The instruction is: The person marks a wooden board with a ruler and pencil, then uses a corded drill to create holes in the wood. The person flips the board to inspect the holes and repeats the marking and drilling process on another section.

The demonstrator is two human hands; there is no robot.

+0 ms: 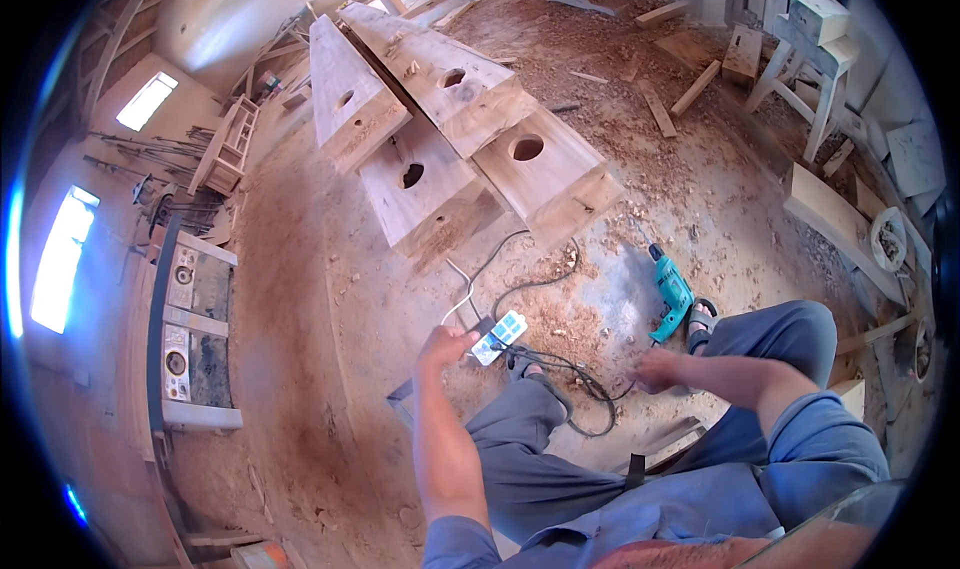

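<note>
My left hand (447, 347) is closed at the near left end of a white power strip (487, 350) with blue sockets, thumb against its edge. A pale cord (468, 291) runs down to that hand. Dark plugs and leads sit on the strip. From there a black cable (596, 427) loops over the floor toward my right hand (655, 370), whose fingers are pinched around it, partly hidden. Just beyond the right hand lies a teal power drill (672, 287) on the floor, close to my sandalled foot (702, 321).
Ahead lie several long wooden beams (430, 194) with round holes in them. Wood chips cover the floor. At the left stands a dark-topped wooden frame (200, 324). Planks and a wooden trestle (810, 64) are at the right, near a pale sack (888, 239).
</note>
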